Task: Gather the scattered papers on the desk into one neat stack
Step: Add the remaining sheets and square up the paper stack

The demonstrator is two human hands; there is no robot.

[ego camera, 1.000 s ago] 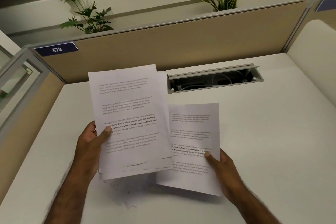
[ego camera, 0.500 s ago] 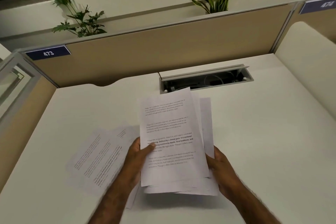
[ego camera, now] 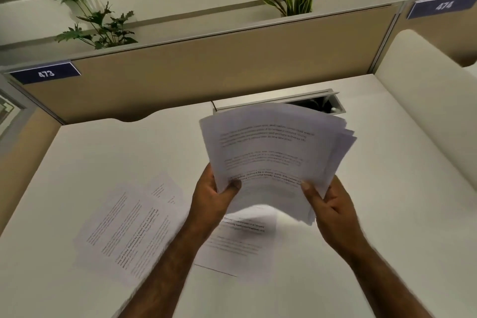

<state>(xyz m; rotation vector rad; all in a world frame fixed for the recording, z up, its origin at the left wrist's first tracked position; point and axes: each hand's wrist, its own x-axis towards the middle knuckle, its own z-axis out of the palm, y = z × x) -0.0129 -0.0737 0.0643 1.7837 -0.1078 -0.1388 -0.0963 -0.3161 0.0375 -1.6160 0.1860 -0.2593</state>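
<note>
A bundle of printed white sheets (ego camera: 273, 152) is held up above the white desk (ego camera: 387, 214), fanned and uneven at its right edge. My left hand (ego camera: 211, 199) grips its lower left edge, thumb on the top page. My right hand (ego camera: 327, 206) grips its lower right edge, thumb on top too. Loose printed sheets (ego camera: 124, 224) lie overlapping on the desk to the left of my left arm. Another sheet (ego camera: 237, 242) lies flat under the bundle, between my forearms.
A tan partition (ego camera: 206, 72) with labels 473 (ego camera: 46, 73) and 474 (ego camera: 442, 5) closes the desk's far side. An open cable tray (ego camera: 320, 104) sits behind the bundle. Plants (ego camera: 103, 26) stand behind the partition. A white rounded divider (ego camera: 433, 100) borders the right.
The single sheet from my right hand has joined the bundle, which both hands now hold, raised and shifted right. The sheets lying at the left have come into view.
</note>
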